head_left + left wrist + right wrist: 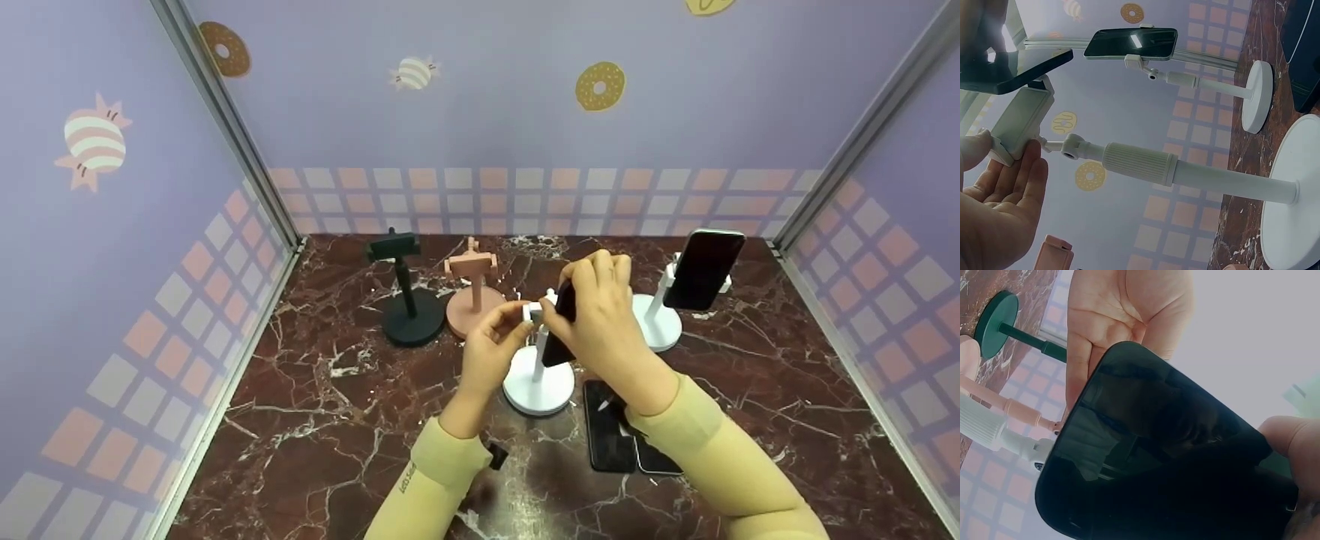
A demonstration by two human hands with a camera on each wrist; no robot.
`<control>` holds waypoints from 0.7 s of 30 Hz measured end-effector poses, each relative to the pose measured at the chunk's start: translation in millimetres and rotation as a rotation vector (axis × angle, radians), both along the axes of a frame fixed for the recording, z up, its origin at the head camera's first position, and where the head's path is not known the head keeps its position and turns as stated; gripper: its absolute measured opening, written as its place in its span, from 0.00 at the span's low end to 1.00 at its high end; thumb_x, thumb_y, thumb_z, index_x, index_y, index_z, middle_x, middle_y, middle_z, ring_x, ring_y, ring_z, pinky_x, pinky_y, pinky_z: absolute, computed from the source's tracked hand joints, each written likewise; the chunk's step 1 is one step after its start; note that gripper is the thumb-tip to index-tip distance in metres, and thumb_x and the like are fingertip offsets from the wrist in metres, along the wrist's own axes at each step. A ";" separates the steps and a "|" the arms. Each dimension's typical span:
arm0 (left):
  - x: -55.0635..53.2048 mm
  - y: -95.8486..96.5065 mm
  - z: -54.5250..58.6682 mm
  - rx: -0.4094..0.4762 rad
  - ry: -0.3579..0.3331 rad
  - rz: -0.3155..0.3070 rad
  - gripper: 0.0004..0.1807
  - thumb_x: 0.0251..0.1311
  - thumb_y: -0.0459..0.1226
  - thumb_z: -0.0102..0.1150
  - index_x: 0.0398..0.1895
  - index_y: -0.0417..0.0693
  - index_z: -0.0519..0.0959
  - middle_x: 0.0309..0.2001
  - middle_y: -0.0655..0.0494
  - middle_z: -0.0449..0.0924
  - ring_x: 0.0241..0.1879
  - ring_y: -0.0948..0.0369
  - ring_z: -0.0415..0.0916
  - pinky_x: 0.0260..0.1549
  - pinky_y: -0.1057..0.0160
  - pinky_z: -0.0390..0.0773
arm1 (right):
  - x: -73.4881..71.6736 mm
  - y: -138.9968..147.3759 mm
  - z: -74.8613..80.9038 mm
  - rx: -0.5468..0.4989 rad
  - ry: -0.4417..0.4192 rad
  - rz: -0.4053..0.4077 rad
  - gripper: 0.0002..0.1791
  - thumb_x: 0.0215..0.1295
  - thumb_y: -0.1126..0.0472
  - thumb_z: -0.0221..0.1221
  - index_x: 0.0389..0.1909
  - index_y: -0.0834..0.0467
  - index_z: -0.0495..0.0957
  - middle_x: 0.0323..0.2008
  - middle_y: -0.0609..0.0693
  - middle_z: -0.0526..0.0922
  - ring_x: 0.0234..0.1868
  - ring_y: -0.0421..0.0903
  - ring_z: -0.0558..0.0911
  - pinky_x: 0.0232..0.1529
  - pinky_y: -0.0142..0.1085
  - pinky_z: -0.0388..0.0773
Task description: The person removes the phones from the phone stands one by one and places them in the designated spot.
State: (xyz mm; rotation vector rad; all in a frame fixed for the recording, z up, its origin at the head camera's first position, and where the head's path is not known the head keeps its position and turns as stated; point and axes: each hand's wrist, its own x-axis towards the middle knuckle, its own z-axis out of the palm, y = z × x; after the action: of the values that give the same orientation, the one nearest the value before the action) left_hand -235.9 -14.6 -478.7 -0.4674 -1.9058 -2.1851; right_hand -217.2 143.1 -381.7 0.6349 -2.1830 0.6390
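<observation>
Yellow sleeves (754, 461): in the head view, we find these closest to us, over the dark red table (322, 427).
Right hand (606, 322): it pinches a black phone (558, 351), just beside the nearer white stand (538, 382).
Left hand (1002, 219): in the left wrist view, we see it pinch the stand's clamp (1021, 122); we cannot tell if the phone touches the clamp.
Pink stand (1021, 412): in the right wrist view, we see it and the green stand (997, 326) past the phone.

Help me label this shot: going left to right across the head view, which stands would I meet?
Dark green stand → pink stand → nearer white stand → farther white stand with a mounted phone.
</observation>
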 end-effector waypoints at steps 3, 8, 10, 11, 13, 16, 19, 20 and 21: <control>0.1 -0.2 -0.5 -0.003 0.000 0.000 0.17 0.67 0.28 0.63 0.55 0.24 0.77 0.51 0.30 0.82 0.43 0.70 0.79 0.42 0.74 0.80 | 0.6 1.4 -0.3 0.000 -0.001 -0.007 0.20 0.55 0.62 0.70 0.40 0.61 0.69 0.38 0.59 0.68 0.42 0.60 0.62 0.27 0.43 0.64; 1.4 -0.8 0.4 -0.003 0.000 0.003 0.17 0.67 0.27 0.63 0.56 0.25 0.78 0.49 0.32 0.82 0.41 0.69 0.78 0.40 0.73 0.79 | 1.2 3.5 -0.6 0.002 -0.005 -0.014 0.19 0.56 0.62 0.70 0.40 0.61 0.69 0.38 0.59 0.68 0.42 0.59 0.62 0.27 0.43 0.64; 1.6 -0.9 0.9 -0.003 0.001 0.005 0.17 0.67 0.28 0.63 0.56 0.25 0.78 0.49 0.31 0.82 0.41 0.69 0.78 0.41 0.73 0.79 | 1.3 4.4 -1.2 -0.006 -0.014 -0.013 0.19 0.57 0.62 0.70 0.40 0.61 0.69 0.38 0.59 0.68 0.43 0.59 0.62 0.28 0.45 0.65; 1.7 -0.9 1.0 -0.001 0.001 0.004 0.17 0.67 0.27 0.63 0.56 0.25 0.78 0.49 0.30 0.81 0.41 0.69 0.79 0.42 0.73 0.80 | 1.4 4.9 -1.6 -0.010 -0.017 -0.012 0.19 0.56 0.62 0.70 0.40 0.61 0.69 0.38 0.59 0.68 0.43 0.59 0.62 0.29 0.45 0.65; 1.5 -1.0 0.7 0.000 0.003 0.004 0.17 0.67 0.27 0.63 0.56 0.25 0.77 0.50 0.29 0.81 0.43 0.69 0.79 0.43 0.73 0.80 | 1.2 6.1 -2.6 -0.016 -0.019 -0.012 0.19 0.56 0.62 0.70 0.40 0.61 0.69 0.38 0.59 0.68 0.43 0.60 0.62 0.31 0.47 0.66; 0.9 -0.9 -0.2 0.006 0.007 0.001 0.17 0.67 0.27 0.63 0.56 0.24 0.77 0.50 0.28 0.81 0.44 0.69 0.79 0.45 0.73 0.81 | 0.6 8.0 -4.5 -0.019 -0.017 -0.009 0.19 0.56 0.63 0.70 0.40 0.62 0.69 0.38 0.60 0.68 0.42 0.60 0.62 0.33 0.48 0.66; 1.0 -0.9 -0.5 0.007 0.000 0.003 0.18 0.67 0.27 0.63 0.56 0.24 0.77 0.51 0.28 0.81 0.45 0.69 0.80 0.47 0.73 0.81 | 0.3 9.9 -6.4 -0.021 -0.009 -0.007 0.19 0.55 0.63 0.70 0.39 0.62 0.69 0.37 0.59 0.69 0.42 0.59 0.62 0.33 0.47 0.65; 1.1 -0.9 -0.4 0.007 -0.001 0.003 0.18 0.67 0.27 0.63 0.56 0.24 0.77 0.52 0.28 0.81 0.45 0.69 0.80 0.47 0.73 0.81 | 0.0 10.7 -7.2 -0.022 -0.006 -0.006 0.19 0.55 0.63 0.70 0.39 0.62 0.69 0.37 0.59 0.69 0.42 0.59 0.62 0.33 0.46 0.65; 1.2 -1.0 -0.4 0.007 -0.001 0.003 0.18 0.67 0.27 0.63 0.56 0.24 0.77 0.52 0.28 0.81 0.46 0.69 0.80 0.48 0.72 0.81 | -0.1 11.5 -7.8 -0.023 -0.002 -0.005 0.19 0.55 0.63 0.69 0.39 0.62 0.69 0.37 0.60 0.69 0.42 0.59 0.62 0.33 0.46 0.65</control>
State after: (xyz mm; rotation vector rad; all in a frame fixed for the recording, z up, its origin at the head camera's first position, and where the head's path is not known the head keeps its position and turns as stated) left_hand -234.8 -15.6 -479.1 -0.4616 -1.8980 -2.1897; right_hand -217.4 154.5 -389.4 0.6173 -2.1751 0.6609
